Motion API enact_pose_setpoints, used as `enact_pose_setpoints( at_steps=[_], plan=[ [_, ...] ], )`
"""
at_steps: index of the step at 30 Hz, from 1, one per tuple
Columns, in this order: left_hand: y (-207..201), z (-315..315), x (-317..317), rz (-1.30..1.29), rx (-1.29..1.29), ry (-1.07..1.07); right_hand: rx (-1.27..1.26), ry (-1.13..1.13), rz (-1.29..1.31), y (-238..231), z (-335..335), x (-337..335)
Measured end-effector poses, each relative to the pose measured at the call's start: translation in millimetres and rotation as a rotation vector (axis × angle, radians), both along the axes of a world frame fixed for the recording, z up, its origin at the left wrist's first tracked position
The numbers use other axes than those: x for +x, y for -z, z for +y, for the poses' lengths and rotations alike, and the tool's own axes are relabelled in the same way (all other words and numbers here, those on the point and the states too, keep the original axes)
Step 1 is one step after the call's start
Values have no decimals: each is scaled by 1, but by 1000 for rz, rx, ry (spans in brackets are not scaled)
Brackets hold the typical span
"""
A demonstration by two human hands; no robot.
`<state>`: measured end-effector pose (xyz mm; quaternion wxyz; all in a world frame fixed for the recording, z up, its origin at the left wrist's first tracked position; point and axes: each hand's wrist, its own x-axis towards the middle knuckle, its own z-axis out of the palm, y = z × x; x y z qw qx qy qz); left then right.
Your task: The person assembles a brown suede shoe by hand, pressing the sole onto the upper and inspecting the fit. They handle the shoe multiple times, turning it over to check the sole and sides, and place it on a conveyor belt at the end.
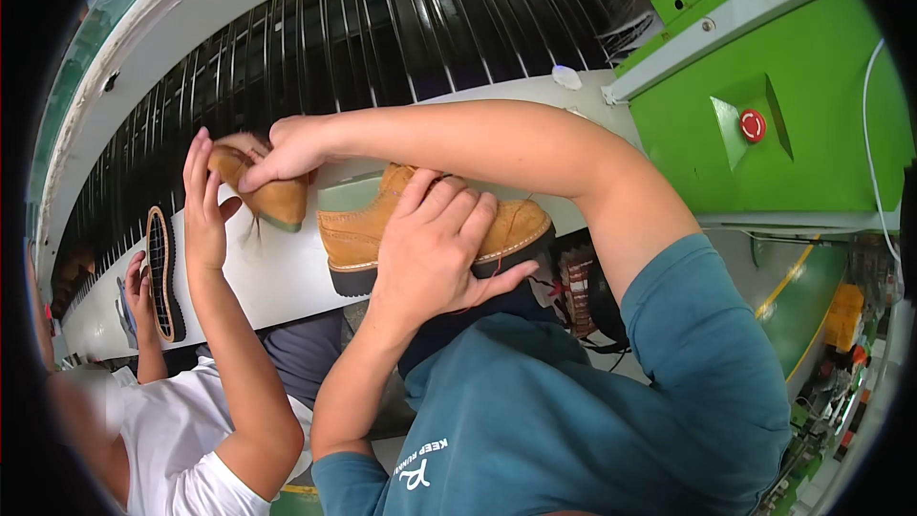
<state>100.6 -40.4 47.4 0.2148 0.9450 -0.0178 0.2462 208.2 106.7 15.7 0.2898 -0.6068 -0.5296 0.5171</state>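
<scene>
A tan boot (358, 234) with a dark, thick sole lies on its side at the table's near edge, toe to the right. My left hand (435, 244) is closed over its middle, fingers across the upper and thumb stretched out by the sole. My right arm crosses above the boot to the left. At its end my right hand (291, 148) grips a second tan shoe (279, 203), thumb pressed on its upper. A co-worker's raised hand (205, 201) is right beside that second shoe; whether it touches is unclear. Red laces or threads show near my left thumb.
A co-worker in white sits at left, their other hand (140, 291) beside an upright dark sole (164, 272). Behind the white table (253, 277) runs a rack of metal rods (382, 29). At right stands a green machine (659, 105) with a red stop button (753, 125).
</scene>
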Motion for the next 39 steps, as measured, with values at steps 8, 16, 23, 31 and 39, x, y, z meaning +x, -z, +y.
enact_pose_setpoints(
  at_steps=[8,16,23,31,39],
  plan=[
    [3,-2,-3,-57,-7,-34,502,-162,-528,-1,-72,94],
    [10,0,1,-109,-34,-15,238,438,-1121,77,-309,243],
    [12,0,-4,-58,48,-25,384,537,-998,56,-367,193],
    [16,-3,-6,-36,88,-51,492,224,-283,-21,-339,82],
    [22,-7,-5,-83,84,-42,392,272,-84,0,-338,70]
  ],
)
